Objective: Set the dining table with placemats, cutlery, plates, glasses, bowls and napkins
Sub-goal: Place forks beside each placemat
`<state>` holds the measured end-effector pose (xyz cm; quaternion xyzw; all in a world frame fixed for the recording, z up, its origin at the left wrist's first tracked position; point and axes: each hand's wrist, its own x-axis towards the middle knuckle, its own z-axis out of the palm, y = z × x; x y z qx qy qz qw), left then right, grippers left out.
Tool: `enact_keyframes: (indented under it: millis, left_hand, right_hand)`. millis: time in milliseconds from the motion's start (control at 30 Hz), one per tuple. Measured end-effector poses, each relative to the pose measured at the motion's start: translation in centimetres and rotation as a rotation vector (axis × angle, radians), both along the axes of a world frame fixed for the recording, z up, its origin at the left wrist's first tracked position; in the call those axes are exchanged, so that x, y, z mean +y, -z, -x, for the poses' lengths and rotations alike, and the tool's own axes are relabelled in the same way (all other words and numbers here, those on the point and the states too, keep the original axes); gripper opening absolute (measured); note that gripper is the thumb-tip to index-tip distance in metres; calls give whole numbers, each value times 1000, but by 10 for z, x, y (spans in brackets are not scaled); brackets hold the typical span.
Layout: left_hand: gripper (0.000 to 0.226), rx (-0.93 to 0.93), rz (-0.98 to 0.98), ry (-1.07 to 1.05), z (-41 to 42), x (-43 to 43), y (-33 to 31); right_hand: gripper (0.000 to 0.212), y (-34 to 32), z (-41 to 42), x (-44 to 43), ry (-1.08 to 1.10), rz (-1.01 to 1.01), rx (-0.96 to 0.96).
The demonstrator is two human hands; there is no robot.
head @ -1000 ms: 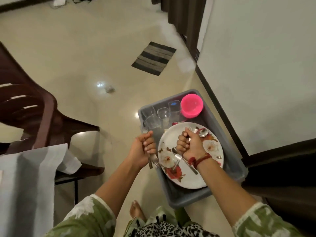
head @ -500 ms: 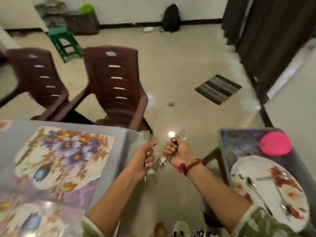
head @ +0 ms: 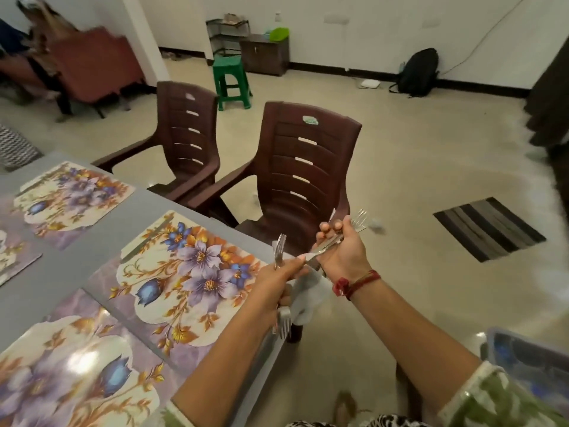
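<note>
Centre-right of the frame, the left hand [head: 277, 283] is clenched around a bunch of slim metal forks [head: 279, 249], with tines showing above and below the fist. Just beside it, the right hand [head: 341, 252] grips a second fork bundle [head: 358, 220], its shiny tines fanned toward the upper right. Blur makes the count uncertain, probably several in each. Both hands are at the right edge of the smooth grey bench [head: 70, 254], where glossy floral placemats [head: 187, 272] with scalloped cream panels lie flat. Two slatted brown plastic chairs [head: 304, 171] stand mid-frame beyond it.
</note>
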<state>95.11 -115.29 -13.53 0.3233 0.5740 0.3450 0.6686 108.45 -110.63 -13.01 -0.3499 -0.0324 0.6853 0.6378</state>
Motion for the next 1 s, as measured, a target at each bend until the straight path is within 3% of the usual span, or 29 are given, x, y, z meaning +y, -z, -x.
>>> enact_keyframes:
  millis: [100, 267, 500, 633, 800, 933, 1000]
  left_hand:
    - [13, -44, 27, -174, -15, 38, 6]
    - [10, -152, 23, -478, -51, 102, 3]
    - [19, -549, -91, -1017, -88, 168, -18]
    - [19, -327, -123, -1194, -71, 183, -33]
    - [13, -337, -238, -1342, -32, 191, -36]
    - [20, -177, -279, -1396, 4, 196, -31]
    - [24, -119, -294, -1419, 20, 196, -26]
  right_hand:
    - [42, 11, -12, 39, -56, -2, -51]
    - [34, 15, -36, 111, -341, -28, -173]
    - [30, -12, -24, 172, -606, -98, -107]
    - [30, -14, 14, 185, -901, -166, -154]
    - [21, -14, 49, 207, -1075, -269, -73]
    - [33, -11, 70, 234, -1215, -221, -12]
    - [29, -8, 82, 251, -1285, -273, -87]
